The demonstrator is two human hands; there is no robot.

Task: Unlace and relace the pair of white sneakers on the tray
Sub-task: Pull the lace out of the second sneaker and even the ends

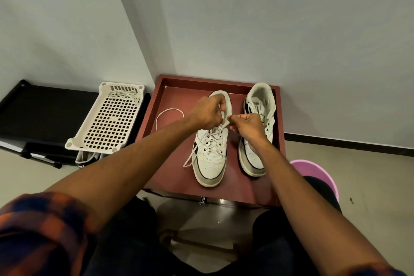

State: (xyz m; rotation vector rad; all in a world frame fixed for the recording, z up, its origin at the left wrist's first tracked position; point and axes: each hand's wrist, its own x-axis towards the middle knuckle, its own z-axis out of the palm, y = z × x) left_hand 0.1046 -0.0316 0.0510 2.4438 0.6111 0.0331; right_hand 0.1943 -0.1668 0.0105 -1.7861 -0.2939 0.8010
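Two white sneakers stand on a dark red tray [170, 163], toes toward me. The left sneaker [210, 163] is laced through most eyelets; one lace end [190, 157] trails off its left side and loops across the tray. My left hand [207, 112] grips the collar and tongue of this shoe. My right hand [247, 125] pinches the other lace end beside the top eyelets. The right sneaker [259, 105] has no lace in the eyelets that show, and my right wrist hides part of it.
A white perforated plastic basket [107, 121] holding a loose white lace [123, 94] rests on a black rack [44, 107] to the left. Another shoe sits beneath it. A pink bucket [318, 170] stands at right. Walls close in behind the tray.
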